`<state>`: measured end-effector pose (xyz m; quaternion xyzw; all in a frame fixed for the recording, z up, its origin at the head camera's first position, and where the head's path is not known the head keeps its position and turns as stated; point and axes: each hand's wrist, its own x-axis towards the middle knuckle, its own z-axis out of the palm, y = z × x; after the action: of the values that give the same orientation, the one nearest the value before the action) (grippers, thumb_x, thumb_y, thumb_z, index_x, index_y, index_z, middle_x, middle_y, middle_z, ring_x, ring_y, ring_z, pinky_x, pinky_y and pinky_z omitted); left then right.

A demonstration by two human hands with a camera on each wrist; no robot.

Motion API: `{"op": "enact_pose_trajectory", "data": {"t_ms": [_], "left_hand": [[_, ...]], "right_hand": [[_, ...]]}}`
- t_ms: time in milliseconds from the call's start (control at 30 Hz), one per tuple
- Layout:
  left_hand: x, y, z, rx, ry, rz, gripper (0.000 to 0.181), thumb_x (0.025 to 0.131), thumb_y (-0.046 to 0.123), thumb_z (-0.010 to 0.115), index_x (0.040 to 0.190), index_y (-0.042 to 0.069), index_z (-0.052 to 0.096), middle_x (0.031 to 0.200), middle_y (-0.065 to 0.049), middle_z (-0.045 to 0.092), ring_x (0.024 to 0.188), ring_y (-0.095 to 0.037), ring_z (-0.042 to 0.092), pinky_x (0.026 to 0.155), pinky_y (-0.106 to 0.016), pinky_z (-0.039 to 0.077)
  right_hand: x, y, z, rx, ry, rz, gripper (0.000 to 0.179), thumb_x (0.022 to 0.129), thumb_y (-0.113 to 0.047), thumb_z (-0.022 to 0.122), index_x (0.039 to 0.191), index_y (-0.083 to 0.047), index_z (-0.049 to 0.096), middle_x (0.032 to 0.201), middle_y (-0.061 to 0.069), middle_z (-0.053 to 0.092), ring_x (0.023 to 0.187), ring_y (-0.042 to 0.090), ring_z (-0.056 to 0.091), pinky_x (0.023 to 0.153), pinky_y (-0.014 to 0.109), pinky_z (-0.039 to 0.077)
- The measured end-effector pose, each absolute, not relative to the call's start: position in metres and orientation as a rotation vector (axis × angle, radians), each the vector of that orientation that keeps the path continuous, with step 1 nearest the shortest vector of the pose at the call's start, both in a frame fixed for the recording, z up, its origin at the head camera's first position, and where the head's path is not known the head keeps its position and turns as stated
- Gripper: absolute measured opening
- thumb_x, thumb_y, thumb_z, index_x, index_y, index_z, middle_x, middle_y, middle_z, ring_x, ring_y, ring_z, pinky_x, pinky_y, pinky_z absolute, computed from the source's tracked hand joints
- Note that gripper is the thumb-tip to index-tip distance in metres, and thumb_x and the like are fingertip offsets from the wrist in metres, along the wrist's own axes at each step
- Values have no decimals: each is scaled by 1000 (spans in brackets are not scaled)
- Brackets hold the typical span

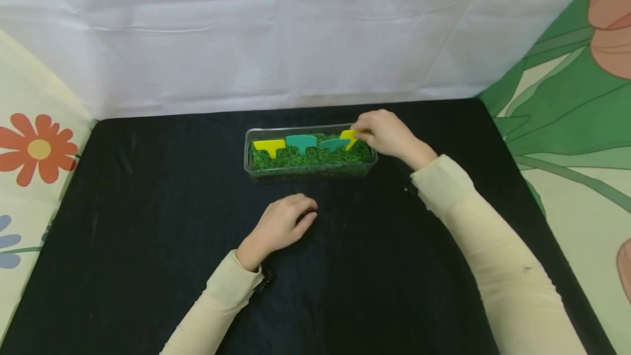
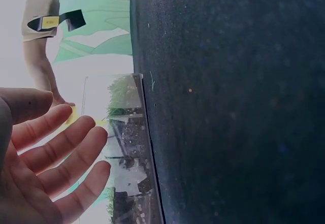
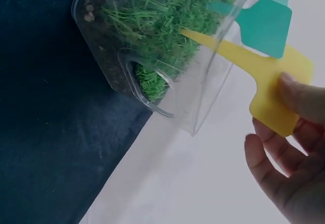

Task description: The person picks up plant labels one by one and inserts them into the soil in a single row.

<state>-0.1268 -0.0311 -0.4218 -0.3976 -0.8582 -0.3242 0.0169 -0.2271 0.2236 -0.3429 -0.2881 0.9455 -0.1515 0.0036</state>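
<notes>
My right hand (image 1: 386, 133) pinches the broad head of a yellow T-shaped plant label (image 3: 279, 89) between thumb and fingers. In the right wrist view the label's pointed tip meets the green grass (image 3: 167, 21) inside a clear plastic box (image 1: 310, 169). Beside it a teal plant label (image 3: 266, 26) leans in the grass. Further left in the head view stand another teal label (image 1: 301, 142) and a yellow label (image 1: 269, 146). My left hand (image 1: 281, 223) rests on the table in front of the box, holding nothing, its fingers loosely bent.
A black cloth (image 1: 162, 223) covers the table. Behind it hangs a white cloth (image 1: 222, 43). Flower-patterned sheets stand at the left (image 1: 39, 149) and right (image 1: 567, 119). The box has a cut-out handle (image 3: 147, 84) in its end wall.
</notes>
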Motion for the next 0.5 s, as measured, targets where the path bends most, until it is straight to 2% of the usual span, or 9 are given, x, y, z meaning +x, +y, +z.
{"op": "enact_pose_trajectory", "data": {"t_ms": [133,500], "left_hand": [[-127,-31,-422,-1239,-2662,-1018,11,87,11,59,96,7,65,87,-1,62,74,-15,60,63,-29,48],[-126,-31,-421,-1232,-2653,-1016,12,87,12,59,96,7,65,88,-1,63,74,-14,60,63,-29,48]], "right_hand": [[-227,221,-344,-865,2978,-446,19,84,-6,63,102,0,68,94,14,64,83,29,59,73,41,47],[-229,224,-348,-853,2977,-510,21,85,-6,62,104,2,67,96,16,64,81,29,60,71,40,48]]}}
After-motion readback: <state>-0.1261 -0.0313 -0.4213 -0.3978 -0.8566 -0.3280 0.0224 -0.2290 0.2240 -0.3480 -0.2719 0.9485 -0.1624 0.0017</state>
